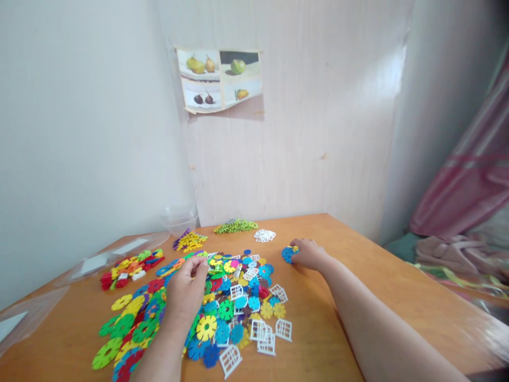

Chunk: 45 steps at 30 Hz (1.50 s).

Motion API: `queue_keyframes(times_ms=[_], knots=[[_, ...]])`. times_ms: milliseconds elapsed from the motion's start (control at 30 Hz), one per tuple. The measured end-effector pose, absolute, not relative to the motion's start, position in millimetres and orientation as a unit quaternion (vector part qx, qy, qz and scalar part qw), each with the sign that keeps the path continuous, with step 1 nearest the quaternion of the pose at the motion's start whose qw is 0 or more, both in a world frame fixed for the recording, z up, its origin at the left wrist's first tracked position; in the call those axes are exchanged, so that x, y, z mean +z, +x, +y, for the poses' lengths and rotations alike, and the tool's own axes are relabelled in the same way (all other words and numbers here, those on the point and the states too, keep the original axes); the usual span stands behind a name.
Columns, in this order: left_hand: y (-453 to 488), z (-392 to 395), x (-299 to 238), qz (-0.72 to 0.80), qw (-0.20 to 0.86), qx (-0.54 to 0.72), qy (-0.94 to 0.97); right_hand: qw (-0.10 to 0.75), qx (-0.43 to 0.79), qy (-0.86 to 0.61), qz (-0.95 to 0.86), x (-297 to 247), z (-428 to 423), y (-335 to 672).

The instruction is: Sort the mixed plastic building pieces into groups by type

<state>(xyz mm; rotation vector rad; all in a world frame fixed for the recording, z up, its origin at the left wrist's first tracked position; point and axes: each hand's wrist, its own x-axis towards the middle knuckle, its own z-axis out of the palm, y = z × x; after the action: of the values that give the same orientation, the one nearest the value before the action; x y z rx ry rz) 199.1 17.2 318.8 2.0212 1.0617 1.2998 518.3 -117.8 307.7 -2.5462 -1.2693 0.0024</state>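
Note:
A heap of flat plastic snowflake discs (222, 297) in many colours lies spread on the wooden table (358, 297), mixed with white window-shaped pieces (264, 337). My left hand (186, 292) hovers over the heap's middle with its fingers curled together; what they pinch is hidden. My right hand (308, 253) rests on the table to the right of the heap, closed on a small blue disc cluster (288, 253).
Sorted groups lie further back: yellow and purple pieces (190, 241), green pieces (235, 226), white pieces (264, 235), red and mixed pieces (131, 265). A clear plastic container (178, 218) and clear lids (115, 249) sit at the left. Walls close behind; pink cloth (469, 180) at right.

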Motion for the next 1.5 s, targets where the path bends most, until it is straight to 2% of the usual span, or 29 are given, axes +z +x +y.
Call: queue_keyframes(times_ms=[600,967,1167,1300,1500], knots=[[200,29,313,0.403,0.199,0.465,0.763,0.134,0.024,-0.856,-0.499,294,-110,526],[200,32,311,0.411,0.214,0.484,0.742,0.229,-0.005,-0.8,-0.554,321,-112,483],[201,25,313,0.401,0.221,0.481,0.748,0.27,0.104,-0.709,-0.644,331,-119,441],[204,24,310,0.38,0.225,0.474,0.762,0.226,0.174,-0.68,-0.675,333,-123,427],[209,16,310,0.334,0.242,0.464,0.784,0.187,0.14,-0.689,-0.686,328,-122,419]])
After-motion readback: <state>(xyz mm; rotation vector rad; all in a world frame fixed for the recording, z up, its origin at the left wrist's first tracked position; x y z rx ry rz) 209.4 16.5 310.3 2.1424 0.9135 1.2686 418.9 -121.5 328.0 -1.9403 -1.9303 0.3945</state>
